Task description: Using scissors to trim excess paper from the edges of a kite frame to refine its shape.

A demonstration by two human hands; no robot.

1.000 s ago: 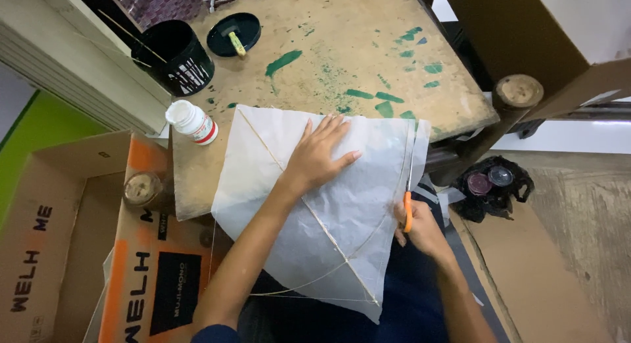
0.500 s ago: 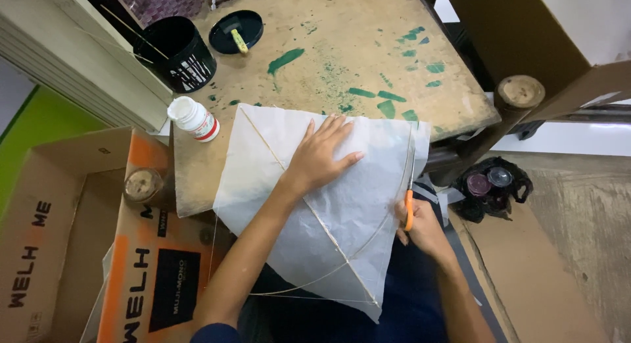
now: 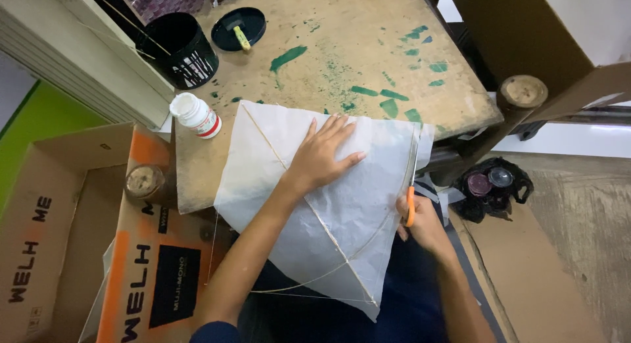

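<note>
1. Little has shifted since the earlier frames: both hands hold their places, and the head view has drifted only slightly.
2. Left hand (image 3: 322,156) lies flat, fingers spread, pressing the white paper kite (image 3: 328,205) onto the wooden table (image 3: 342,47); it grips nothing.
3. Right hand (image 3: 420,221) is closed around orange-handled scissors (image 3: 411,192), blades at the kite's right edge, just beside the curved stick.
4. Trimming that edge seems under way; the next snip calls for following the bow closely.
</note>
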